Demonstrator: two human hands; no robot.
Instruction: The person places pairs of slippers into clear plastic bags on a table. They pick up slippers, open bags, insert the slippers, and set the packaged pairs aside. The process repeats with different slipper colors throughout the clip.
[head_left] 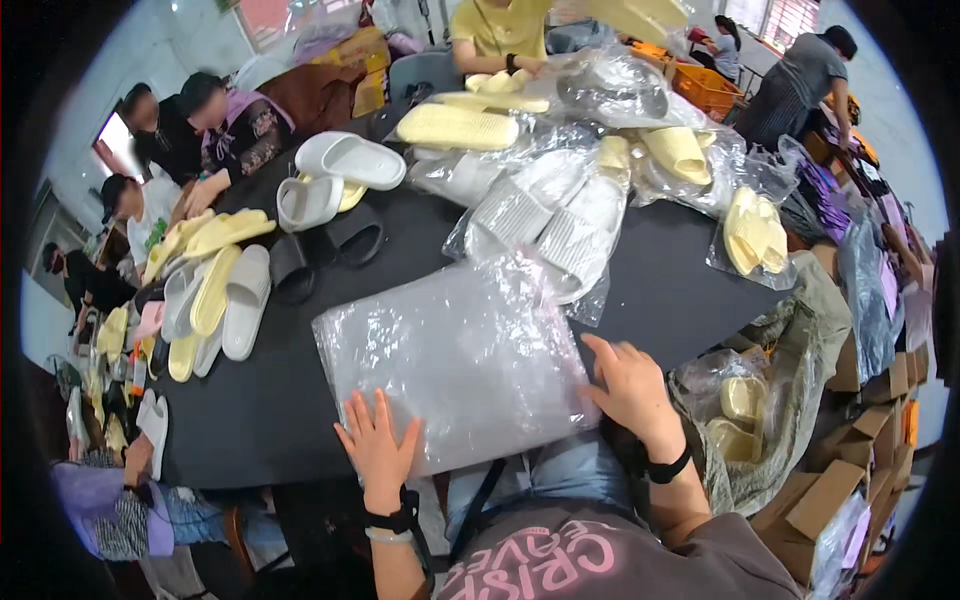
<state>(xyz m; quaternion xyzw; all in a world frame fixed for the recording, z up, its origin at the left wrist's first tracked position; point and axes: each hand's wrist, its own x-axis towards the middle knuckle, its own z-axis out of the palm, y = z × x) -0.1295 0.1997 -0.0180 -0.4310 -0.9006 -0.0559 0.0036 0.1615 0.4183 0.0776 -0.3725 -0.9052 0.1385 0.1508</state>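
A stack of clear plastic bags [450, 350] lies at the front of the black table, jutting a little over its near edge. My left hand [378, 445] rests on the stack's near left part with its fingers spread. At the right edge of the stack is my right hand [632, 390], fingers apart, its thumb by the plastic; whether it pinches a bag cannot be made out. Just beyond the stack, grey ribbed slippers [550, 215] sit in clear bags. A pair of black slippers [355, 238] stands to their left.
Loose grey and yellow slippers [247, 302] line the table's left side. Bagged yellow slippers [755, 232] lie at the right. An open sack [790, 370] with bagged slippers stands beside the table, near cardboard boxes [830, 500]. Several people sit around; one in yellow [500, 35] works opposite.
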